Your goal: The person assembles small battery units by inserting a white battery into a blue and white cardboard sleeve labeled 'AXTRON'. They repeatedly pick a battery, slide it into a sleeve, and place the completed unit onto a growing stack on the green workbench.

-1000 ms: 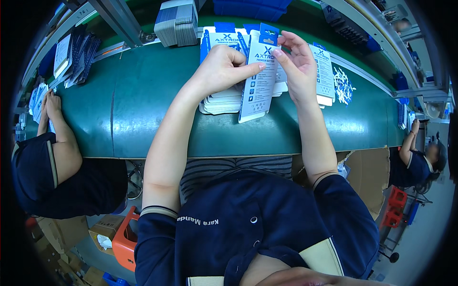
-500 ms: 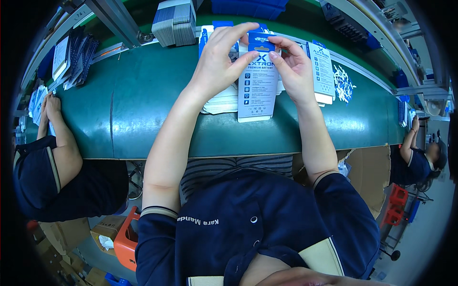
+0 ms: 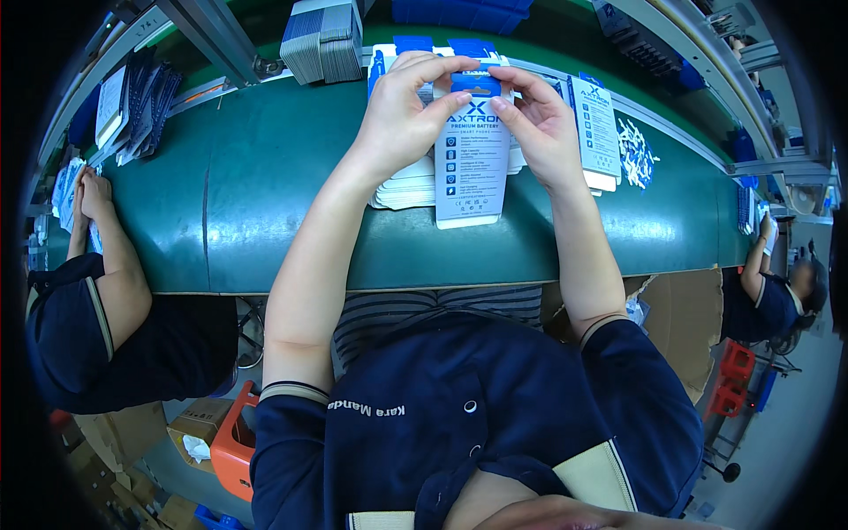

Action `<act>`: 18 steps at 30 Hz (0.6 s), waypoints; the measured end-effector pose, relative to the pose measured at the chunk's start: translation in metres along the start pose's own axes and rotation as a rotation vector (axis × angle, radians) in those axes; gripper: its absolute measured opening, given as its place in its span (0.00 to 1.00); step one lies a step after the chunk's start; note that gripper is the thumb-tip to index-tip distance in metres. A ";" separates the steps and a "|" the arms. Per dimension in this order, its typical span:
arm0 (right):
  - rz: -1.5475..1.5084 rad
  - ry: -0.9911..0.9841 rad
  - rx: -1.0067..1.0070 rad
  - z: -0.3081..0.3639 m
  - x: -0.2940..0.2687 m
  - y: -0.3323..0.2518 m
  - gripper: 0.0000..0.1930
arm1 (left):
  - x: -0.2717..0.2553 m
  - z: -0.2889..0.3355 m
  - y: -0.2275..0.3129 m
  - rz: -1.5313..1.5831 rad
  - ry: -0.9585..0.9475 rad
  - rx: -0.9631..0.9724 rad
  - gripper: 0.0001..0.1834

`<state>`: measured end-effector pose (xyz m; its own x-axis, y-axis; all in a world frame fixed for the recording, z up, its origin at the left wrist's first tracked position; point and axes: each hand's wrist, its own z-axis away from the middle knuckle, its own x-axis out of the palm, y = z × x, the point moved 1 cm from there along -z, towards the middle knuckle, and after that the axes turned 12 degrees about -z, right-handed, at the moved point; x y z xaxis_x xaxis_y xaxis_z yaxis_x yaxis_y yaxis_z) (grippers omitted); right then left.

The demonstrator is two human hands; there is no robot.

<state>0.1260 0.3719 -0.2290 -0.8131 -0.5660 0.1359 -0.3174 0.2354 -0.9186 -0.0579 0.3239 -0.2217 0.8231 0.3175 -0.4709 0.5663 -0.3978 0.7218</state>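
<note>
At twelve o'clock, the left hand (image 3: 411, 113) and right hand (image 3: 549, 124) pinch the white-and-blue battery carton (image 3: 471, 163) at its hang tab (image 3: 477, 82); tilt has straightened, both sides now held.

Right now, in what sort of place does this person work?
Probably a factory packing workshop: a long green worktable, flat rectangular white-and-blue packages in stacks, and dark-blue-shirted co-workers on the left and the right.
</note>
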 end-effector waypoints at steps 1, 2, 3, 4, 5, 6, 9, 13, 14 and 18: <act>0.008 -0.002 -0.004 0.000 0.000 0.000 0.17 | 0.001 0.000 0.000 -0.008 -0.002 0.010 0.19; 0.016 -0.005 -0.007 0.000 0.000 0.000 0.17 | 0.002 0.000 0.000 -0.015 -0.003 0.019 0.19; 0.029 -0.001 -0.033 0.000 0.000 0.000 0.17 | 0.003 0.000 0.000 -0.023 -0.005 0.030 0.20; 0.043 0.002 -0.058 -0.001 0.000 0.001 0.17 | 0.003 0.000 -0.001 -0.022 -0.006 0.045 0.20; 0.057 0.005 -0.084 -0.001 -0.001 0.002 0.17 | 0.004 0.000 -0.001 -0.020 -0.006 0.060 0.20; 0.150 0.010 -0.113 -0.001 -0.001 0.001 0.17 | 0.005 0.000 -0.001 -0.020 -0.006 0.073 0.21; 0.344 0.041 -0.181 0.000 0.000 -0.001 0.16 | 0.007 0.002 -0.001 -0.016 0.043 0.077 0.22; 0.446 0.077 -0.246 0.001 0.003 -0.003 0.13 | 0.008 0.001 -0.002 -0.051 0.047 0.104 0.20; 0.489 0.074 -0.269 0.001 0.003 -0.003 0.13 | 0.008 0.001 -0.002 -0.074 0.040 0.115 0.19; 0.582 0.062 -0.303 0.000 0.005 -0.008 0.11 | 0.009 0.000 -0.004 -0.093 0.034 0.148 0.17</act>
<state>0.1249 0.3672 -0.2211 -0.9172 -0.2344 -0.3221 0.0668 0.7065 -0.7045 -0.0530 0.3280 -0.2287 0.7666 0.3869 -0.5125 0.6418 -0.4873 0.5921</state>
